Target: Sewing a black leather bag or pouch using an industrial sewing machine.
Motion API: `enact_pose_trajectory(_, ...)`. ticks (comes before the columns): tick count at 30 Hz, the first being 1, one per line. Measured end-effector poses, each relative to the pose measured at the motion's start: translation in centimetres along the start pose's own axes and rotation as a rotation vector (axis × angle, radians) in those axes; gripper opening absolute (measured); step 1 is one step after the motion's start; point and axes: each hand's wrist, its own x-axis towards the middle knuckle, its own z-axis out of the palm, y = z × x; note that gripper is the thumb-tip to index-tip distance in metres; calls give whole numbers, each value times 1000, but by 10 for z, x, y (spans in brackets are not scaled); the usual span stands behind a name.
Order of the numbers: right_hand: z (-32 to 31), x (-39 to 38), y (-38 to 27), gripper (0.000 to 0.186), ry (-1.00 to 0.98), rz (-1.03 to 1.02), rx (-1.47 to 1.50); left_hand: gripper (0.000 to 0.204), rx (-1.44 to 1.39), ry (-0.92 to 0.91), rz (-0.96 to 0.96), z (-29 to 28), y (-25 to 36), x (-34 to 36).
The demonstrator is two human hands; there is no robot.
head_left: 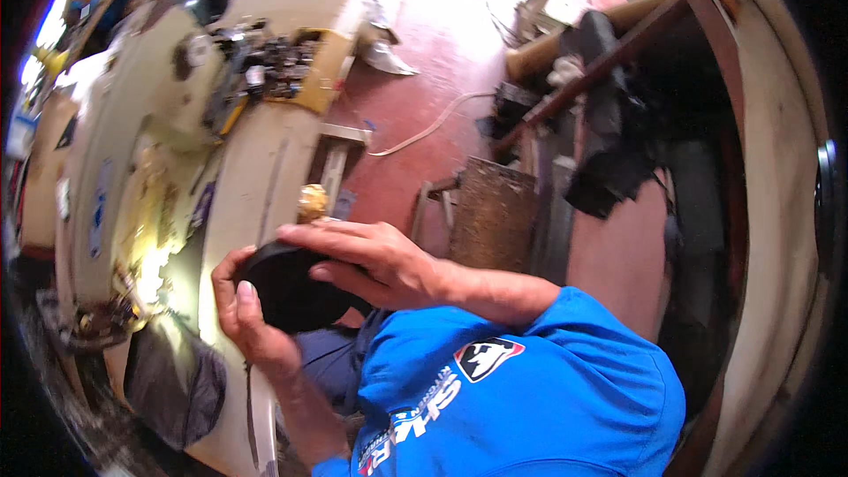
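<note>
A dark, rounded black piece, of leather or thick cloth by its look, is held up in front of my blue shirt. My left hand wraps its near-left edge, thumb on the face and fingers behind. Across the upper edge lies my right hand, fingers fairly straight along the rim and the thumb against the face. What kind of item the piece is, I cannot make out. Just beyond the right fingertips, a small gold-coloured thing sits by the edge of the pale worktable.
On the left stands a cream sewing machine, its lamp lighting the needle area. A dark cloth piece lies at the table's near end. Small metal parts fill a tray beyond. A worn brown board and dark material stand right.
</note>
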Motion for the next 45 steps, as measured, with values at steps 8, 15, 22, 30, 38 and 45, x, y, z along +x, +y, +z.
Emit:
enact_pose_trajectory(8, -21, 1, 9, 39, -10, 49, 36, 37, 366, -129, 106, 23, 1, 10)
enact_pose_trajectory(15, -27, -7, 12, 35, 177, 92, -33, 34, 318, -158, 168, 39, -2, 3)
enact_pose_trajectory(22, -29, -15, 27, 35, 250, 214, -118, 32, 448, -257, 168, 54, -17, 9)
enact_pose_trajectory(30, -73, -75, 3, 33, 641, 341, -315, 40, 287, -406, 297, 137, -54, -14)
enact_pose_trajectory(38, -364, -257, -34, 33, 1334, 529, -1521, 40, 346, -479, -7, 60, -70, -11)
enact_pose_trajectory(45, -487, -370, 71, 14, 498, 143, -2146, 25, 578, -267, 221, -36, -36, -27)
